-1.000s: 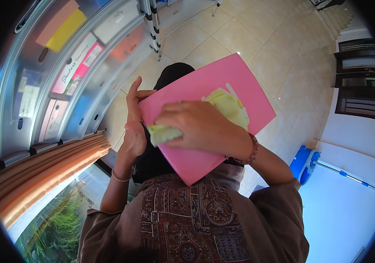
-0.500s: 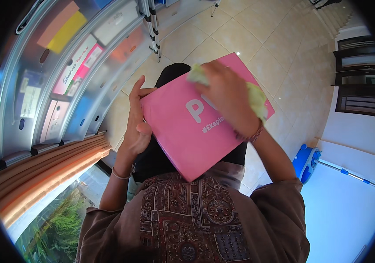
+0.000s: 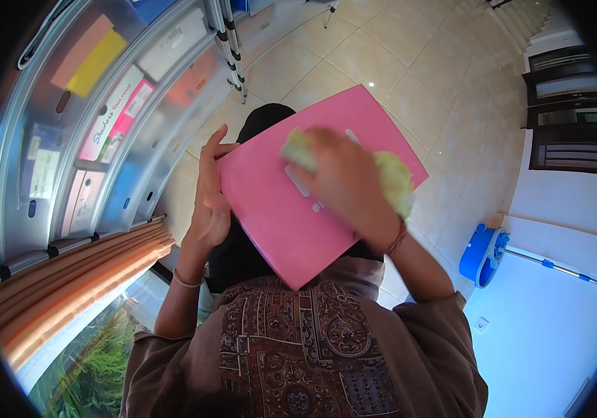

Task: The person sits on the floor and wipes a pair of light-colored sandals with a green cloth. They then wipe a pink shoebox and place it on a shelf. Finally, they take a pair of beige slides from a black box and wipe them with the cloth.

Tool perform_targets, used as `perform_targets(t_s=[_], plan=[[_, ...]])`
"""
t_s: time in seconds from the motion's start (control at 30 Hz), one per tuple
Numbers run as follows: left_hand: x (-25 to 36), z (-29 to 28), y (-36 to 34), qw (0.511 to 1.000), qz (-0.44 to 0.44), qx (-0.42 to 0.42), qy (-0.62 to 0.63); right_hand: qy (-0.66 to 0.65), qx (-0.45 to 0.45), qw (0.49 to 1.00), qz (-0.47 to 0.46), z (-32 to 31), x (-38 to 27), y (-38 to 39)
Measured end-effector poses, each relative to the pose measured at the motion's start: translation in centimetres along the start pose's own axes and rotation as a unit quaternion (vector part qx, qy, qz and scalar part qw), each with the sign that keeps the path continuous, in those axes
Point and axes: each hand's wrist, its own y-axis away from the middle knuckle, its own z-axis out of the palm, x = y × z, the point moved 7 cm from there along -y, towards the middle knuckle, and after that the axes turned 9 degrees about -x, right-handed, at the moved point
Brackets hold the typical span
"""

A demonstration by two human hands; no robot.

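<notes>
Bracing the pink box [image 3: 270,209] above my lap [image 3: 228,265], my left grip [image 3: 211,202] cupped around its left corner, seemingly to steady it, I have my right grip [image 3: 340,174] closed on the yellow-green cloth [image 3: 394,180] against the box's upper face.

Pink box [image 3: 270,223]: rectangular, turned diagonally, face up, white print partly covered. Yellow-green cloth [image 3: 394,182]: crumpled on that face, middle hidden, ends near box's right corner and far-left edge.
</notes>
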Motion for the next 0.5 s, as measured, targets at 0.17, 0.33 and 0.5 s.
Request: perform_targets(t_s=[0.17,0.33,0.5], plan=[[3.4,-3.1,-2.5,0.994,-0.078,0.04,-0.068,-0.036,-0.069,0.993,-0.088,0.6,-4.6,1.7],[5.3,0.7,-6.9,0.968,0.069,-0.122,-0.208,-0.023,-0.062,0.99,-0.123,0.2,-4.8,2.2],[2.4,2.7,-6.7,0.955,-0.014,-0.15,-0.256,0.005,-0.05,0.998,-0.038,-1.1,0.5,1.9]])
